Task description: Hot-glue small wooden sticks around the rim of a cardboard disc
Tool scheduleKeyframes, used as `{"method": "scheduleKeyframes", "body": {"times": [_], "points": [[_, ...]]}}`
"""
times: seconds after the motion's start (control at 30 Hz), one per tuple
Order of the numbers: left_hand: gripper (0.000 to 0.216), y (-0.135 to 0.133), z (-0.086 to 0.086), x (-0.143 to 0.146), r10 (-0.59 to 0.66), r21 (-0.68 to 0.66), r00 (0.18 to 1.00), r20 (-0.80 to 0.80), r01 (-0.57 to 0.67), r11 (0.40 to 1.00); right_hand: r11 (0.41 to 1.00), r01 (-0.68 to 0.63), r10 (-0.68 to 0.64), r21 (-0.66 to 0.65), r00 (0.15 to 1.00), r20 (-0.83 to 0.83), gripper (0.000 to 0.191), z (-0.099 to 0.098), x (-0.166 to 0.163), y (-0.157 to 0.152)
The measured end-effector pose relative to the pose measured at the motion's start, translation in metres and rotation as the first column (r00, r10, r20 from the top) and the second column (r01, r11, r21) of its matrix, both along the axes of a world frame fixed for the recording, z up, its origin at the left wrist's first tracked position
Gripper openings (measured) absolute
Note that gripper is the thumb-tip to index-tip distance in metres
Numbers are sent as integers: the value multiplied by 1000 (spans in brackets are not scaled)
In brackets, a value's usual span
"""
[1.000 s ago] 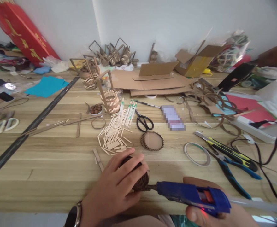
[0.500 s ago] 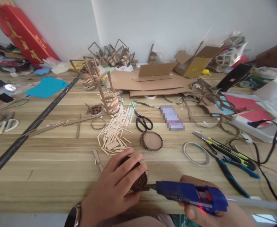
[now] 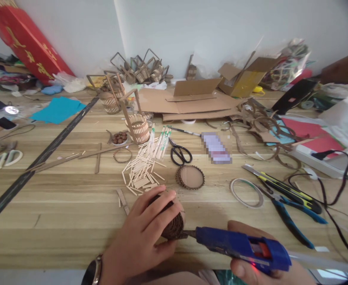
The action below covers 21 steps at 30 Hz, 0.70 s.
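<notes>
My left hand (image 3: pixel 150 223) is wrapped over a dark brown coil of corrugated cardboard (image 3: pixel 175 227), which rests near the table's front edge. In my right hand (image 3: pixel 242 267) is a blue hot glue gun (image 3: pixel 230 242) with a small red light on its side and a glue stick out of its back. The gun's nozzle meets the lower right edge of the coil, by a short loose end of the strip. Just beyond the coil lies a round cardboard base with a corrugated rim (image 3: pixel 192 177). The coil's left side is hidden under my fingers.
Loose short wooden sticks (image 3: pixel 142 166) and black scissors (image 3: pixel 180 153) lie ahead. To the right are a tape roll (image 3: pixel 247 193), a utility knife (image 3: pixel 283 188), pliers (image 3: pixel 293 221) and a black cable (image 3: pixel 334 209). A small stick basket (image 3: pixel 137 128) stands behind the sticks.
The glue gun has shifted very slightly to the right and its red trigger part looks a little different. My left hand and the coil have hardly moved.
</notes>
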<state>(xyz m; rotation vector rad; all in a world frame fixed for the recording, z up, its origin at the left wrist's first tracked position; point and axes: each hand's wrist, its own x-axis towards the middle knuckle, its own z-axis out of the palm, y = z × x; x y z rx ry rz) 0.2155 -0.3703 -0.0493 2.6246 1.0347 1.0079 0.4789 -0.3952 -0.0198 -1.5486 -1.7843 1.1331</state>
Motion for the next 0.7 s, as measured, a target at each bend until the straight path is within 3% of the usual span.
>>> {"method": "scheduleKeyframes", "body": {"times": [0.7], "points": [[53, 2, 1, 2, 64, -9, 994, 84, -63, 998, 996, 58, -54, 72, 997, -57, 37, -8, -3, 1]]}}
